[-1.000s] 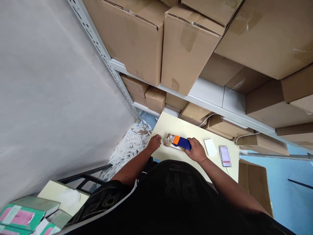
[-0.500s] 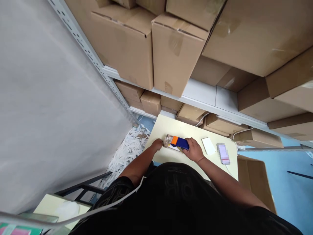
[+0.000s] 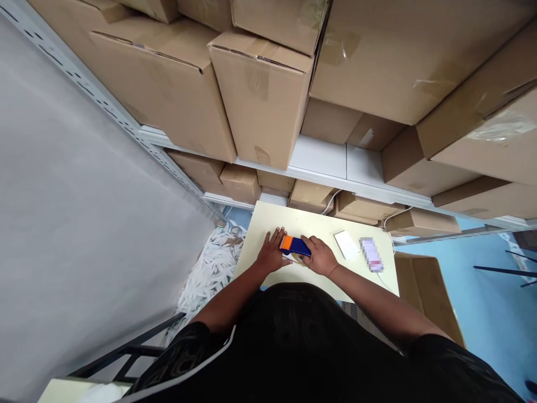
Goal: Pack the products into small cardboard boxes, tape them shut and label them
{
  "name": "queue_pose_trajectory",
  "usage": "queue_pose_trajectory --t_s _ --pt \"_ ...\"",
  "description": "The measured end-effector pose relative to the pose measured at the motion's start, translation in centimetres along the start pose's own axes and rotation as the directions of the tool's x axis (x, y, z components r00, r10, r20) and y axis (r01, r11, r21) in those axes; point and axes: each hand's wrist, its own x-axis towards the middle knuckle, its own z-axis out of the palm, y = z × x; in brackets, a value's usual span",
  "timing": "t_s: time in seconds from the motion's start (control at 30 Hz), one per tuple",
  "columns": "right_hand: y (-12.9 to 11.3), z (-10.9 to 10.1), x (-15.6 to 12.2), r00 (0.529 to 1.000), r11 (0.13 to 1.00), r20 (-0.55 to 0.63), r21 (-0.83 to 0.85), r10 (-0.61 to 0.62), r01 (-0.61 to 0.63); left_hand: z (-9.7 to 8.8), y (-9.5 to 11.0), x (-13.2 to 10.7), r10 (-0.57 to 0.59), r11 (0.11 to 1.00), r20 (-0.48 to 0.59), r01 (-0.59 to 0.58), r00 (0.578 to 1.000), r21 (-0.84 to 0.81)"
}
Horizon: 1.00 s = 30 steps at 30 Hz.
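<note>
Both forearms are slanting inward over the near edge of the cream desk (image 3: 272, 217), coming out of black sleeves, and the two hands are nearly meeting in its left half. The left hand (image 3: 271, 254) is lying palm down and open, its fingers extending toward the far edge and its thumb spreading apart from them toward the right. It is covering the left end of a small pack (image 3: 297, 258); whether it is also pinching the pack, I cannot tell. The right hand (image 3: 321, 254) is closing around the right end of a blue-and-orange tool (image 3: 300, 247), knuckles facing up, wrist pointing back toward the near right corner.

The tool is lying lengthwise over the pack, nearer the desk's left edge than its right. Its body is showing dark blue and smooth, with a bright orange block at the end beside the left hand's fingers. Under it, the pack is showing only a strip of white with a curved yellow patch (the rest is hiding beneath the tool and the left hand).

Just beyond the right hand, a flat white box (image 3: 346, 245) is lying at an angle, and a phone (image 3: 371, 253) is resting near the right edge.
</note>
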Motion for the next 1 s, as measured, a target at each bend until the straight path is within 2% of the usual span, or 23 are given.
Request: queue_pose_trajectory --t_s 0.1,0.27,0.47,0.63,0.77,0.9,1.0 --pt "-0.2 -0.2 0.3 1.000 0.999 0.020 -0.035 0.009 -0.008 0.3 -0.4 0.5 0.067 0.997 0.004 -0.067 0.998 -0.028" --pt "-0.2 -1.3 0.6 0.996 0.999 0.082 -0.042 0.038 -0.034 0.0 -0.4 0.8 0.040 0.999 0.034 -0.039 0.999 -0.019" --pt "0.9 -3.1 -1.9 0.991 0.998 0.128 -0.053 0.026 -0.019 -0.1 0.1 0.8 0.025 1.000 0.058 -0.026 0.998 0.010" --pt "4.6 -4.3 -6.1 0.992 0.996 0.097 -0.044 0.078 -0.074 0.5 -0.2 0.9 0.034 0.998 0.038 -0.036 0.999 0.043" --pt "8.4 -5.5 -10.1 0.991 0.993 0.102 -0.090 0.086 -0.077 0.5 -0.2 1.0 0.029 0.989 0.059 -0.037 0.998 0.143" --pt "11.3 -6.1 -13.6 0.983 0.987 0.166 -0.148 0.081 -0.057 0.4 -0.1 1.1 0.026 0.975 0.073 -0.041 0.997 0.216" --pt "12.0 -5.1 -14.5 0.964 0.983 0.239 -0.167 0.113 -0.074 0.4 -0.1 1.2 0.027 0.974 0.073 -0.043 0.997 0.224"
